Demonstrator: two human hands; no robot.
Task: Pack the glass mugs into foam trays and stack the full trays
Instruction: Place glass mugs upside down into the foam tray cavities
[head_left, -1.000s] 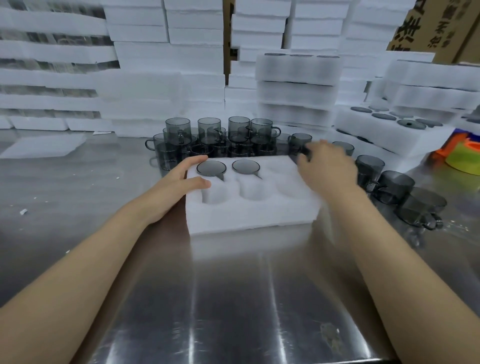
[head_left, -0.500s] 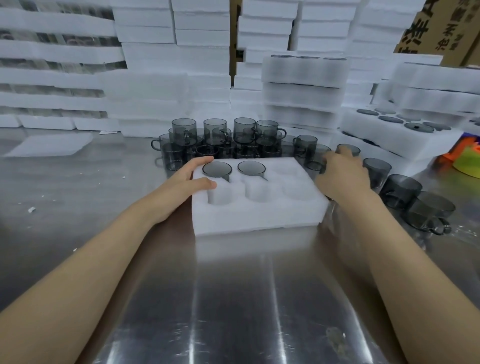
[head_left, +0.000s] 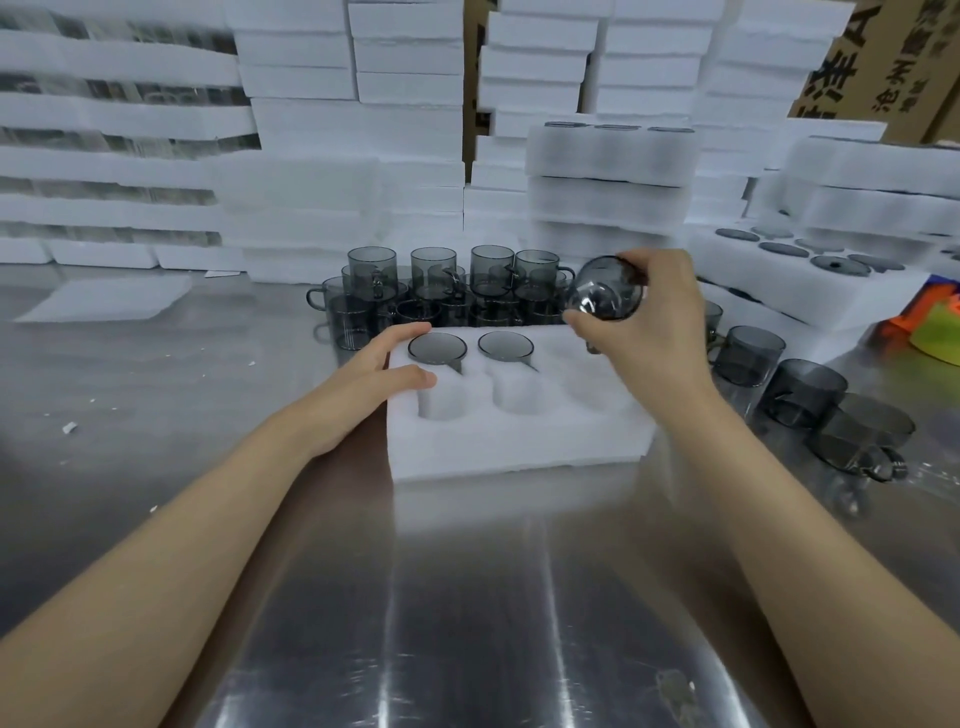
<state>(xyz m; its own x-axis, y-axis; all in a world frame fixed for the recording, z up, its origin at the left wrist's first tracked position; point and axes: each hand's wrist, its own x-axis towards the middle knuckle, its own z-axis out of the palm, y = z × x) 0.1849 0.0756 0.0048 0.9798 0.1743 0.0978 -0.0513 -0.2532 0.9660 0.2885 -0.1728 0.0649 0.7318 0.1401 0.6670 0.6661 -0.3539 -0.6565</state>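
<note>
The foam tray (head_left: 519, 436) lay on the steel bench (head_left: 467, 597), and everything else is placed from it. Two glass mugs (head_left: 437, 348) already sat in the tray's far row, filling the left and middle pockets. The far-right pocket (head_left: 571, 358) and the three near pockets (head_left: 519, 400) were bare.

The left hand (head_left: 363, 384) rested against the tray's left edge, fingers fairly straight along the far-left corner and thumb lying flat on the top face, bracing rather than gripping. The right hand (head_left: 649, 332) hovered above the tray's far-right corner, fingers and thumb curled round the body of one grey mug (head_left: 605, 293). That mug was tipped on its side with a round end towards the camera; its handle was hidden.

More loose mugs (head_left: 436, 291) stood crowded just behind the tray, and a few others (head_left: 805, 389) sat to its right. Filled trays (head_left: 608, 176) were stacked beyond the tray's far-right side.

The mug looked thin-walled, smooth and glossy, so probably light but slippery and easy to chip against its neighbours. A wrap round the body seemed the safer hold, leaving the handle free to line up with the pocket's slot. The foam appeared soft and very light, likely to slide or lift unless held down while a mug was pushed in.
</note>
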